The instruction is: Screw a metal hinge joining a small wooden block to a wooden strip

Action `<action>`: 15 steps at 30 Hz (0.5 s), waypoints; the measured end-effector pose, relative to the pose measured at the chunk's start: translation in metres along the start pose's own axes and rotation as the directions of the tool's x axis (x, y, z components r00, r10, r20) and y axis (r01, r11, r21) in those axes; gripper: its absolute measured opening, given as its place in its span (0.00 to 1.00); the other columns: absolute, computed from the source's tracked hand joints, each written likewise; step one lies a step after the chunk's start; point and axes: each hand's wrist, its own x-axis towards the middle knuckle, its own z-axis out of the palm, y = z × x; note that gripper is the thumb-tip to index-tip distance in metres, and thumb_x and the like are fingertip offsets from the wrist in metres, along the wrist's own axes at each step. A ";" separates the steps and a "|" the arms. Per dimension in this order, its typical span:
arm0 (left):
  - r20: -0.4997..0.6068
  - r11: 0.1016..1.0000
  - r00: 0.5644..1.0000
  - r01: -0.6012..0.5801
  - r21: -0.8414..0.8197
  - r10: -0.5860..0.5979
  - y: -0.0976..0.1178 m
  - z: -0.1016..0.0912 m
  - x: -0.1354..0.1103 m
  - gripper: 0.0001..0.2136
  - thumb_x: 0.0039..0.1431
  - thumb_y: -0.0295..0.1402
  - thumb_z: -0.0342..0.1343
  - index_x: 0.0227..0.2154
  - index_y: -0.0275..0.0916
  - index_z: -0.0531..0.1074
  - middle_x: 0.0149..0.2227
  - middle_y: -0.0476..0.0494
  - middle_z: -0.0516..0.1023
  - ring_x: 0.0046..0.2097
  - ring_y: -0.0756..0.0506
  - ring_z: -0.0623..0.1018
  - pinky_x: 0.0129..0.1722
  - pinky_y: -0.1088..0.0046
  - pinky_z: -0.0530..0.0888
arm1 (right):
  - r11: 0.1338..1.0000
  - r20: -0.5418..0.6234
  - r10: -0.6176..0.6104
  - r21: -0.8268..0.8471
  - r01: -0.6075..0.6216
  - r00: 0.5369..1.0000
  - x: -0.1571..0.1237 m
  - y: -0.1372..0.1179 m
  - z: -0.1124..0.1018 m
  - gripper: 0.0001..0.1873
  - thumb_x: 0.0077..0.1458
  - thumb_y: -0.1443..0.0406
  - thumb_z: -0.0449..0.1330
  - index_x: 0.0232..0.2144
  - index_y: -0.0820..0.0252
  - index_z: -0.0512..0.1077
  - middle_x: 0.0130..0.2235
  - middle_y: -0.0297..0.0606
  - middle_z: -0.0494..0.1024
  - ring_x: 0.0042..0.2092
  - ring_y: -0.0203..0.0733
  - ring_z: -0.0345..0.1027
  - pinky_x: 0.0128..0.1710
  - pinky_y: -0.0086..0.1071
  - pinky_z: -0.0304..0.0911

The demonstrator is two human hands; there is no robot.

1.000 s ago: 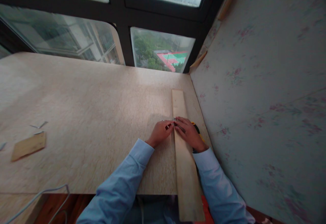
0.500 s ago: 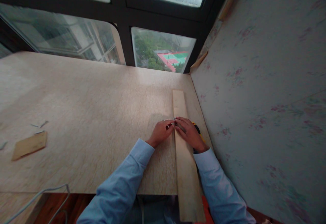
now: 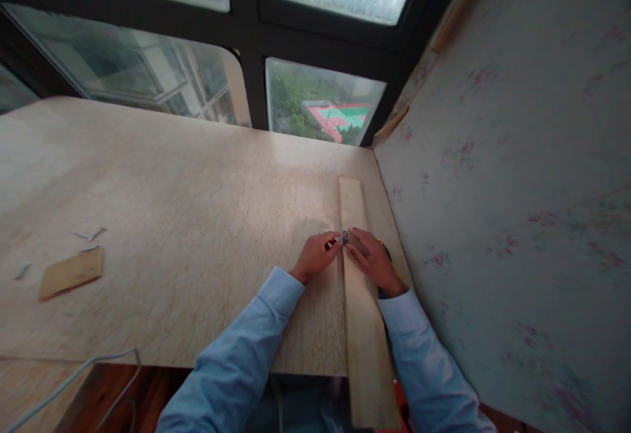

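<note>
A long pale wooden board (image 3: pixel 365 328) lies along the right side of the table and juts over its front edge. At the board's left edge sits a small metal fitting (image 3: pixel 344 237), silver with dark spots, much like a hinge. My left hand (image 3: pixel 318 255) pinches the fitting from the left, fingertips closed at the board's edge. From the right, my right hand (image 3: pixel 374 261) rests over the board with thumb and fingers against the fitting. Behind the right hand a dark and yellow tool (image 3: pixel 387 251) is mostly hidden.
A small wooden piece (image 3: pixel 71 274) and several thin metal bits (image 3: pixel 91 233) lie on the left of the table (image 3: pixel 197 223). A grey cable (image 3: pixel 98 358) crosses the front left edge. Floral wallpapered wall (image 3: pixel 517 157) borders the right, a dark-framed window (image 3: pixel 325 42) the back.
The view has shifted slightly, moving the scene a little rightward. My right fingers have drawn back a bit to the right, so more of the metal fitting shows.
</note>
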 end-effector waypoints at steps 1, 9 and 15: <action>-0.010 1.000 1.000 0.011 -0.002 -0.011 -0.001 -0.001 -0.001 0.13 0.59 0.30 0.54 0.45 0.38 0.77 0.34 0.45 0.82 0.33 0.48 0.79 0.37 0.74 0.75 | 1.000 0.002 -0.005 0.010 0.005 1.000 0.001 -0.001 -0.002 0.20 0.63 0.58 0.54 0.55 0.56 0.69 0.54 0.47 0.75 0.56 0.48 0.67 0.57 0.47 0.63; -0.098 0.991 0.987 0.122 -0.057 -0.128 -0.005 -0.011 -0.009 0.14 0.59 0.31 0.53 0.45 0.35 0.77 0.35 0.43 0.82 0.32 0.49 0.78 0.38 0.74 0.75 | 0.995 -0.013 -0.078 0.065 0.079 0.997 0.004 -0.018 -0.017 0.13 0.63 0.60 0.54 0.41 0.53 0.78 0.45 0.41 0.81 0.47 0.44 0.75 0.50 0.42 0.71; -0.144 0.983 0.975 0.159 -0.092 -0.172 0.001 -0.032 -0.020 0.12 0.60 0.33 0.52 0.38 0.36 0.79 0.33 0.44 0.81 0.32 0.49 0.78 0.37 0.75 0.73 | 0.990 0.063 -0.141 0.034 0.139 0.988 0.024 -0.054 -0.027 0.11 0.57 0.56 0.60 0.34 0.52 0.80 0.40 0.39 0.82 0.40 0.45 0.78 0.44 0.39 0.73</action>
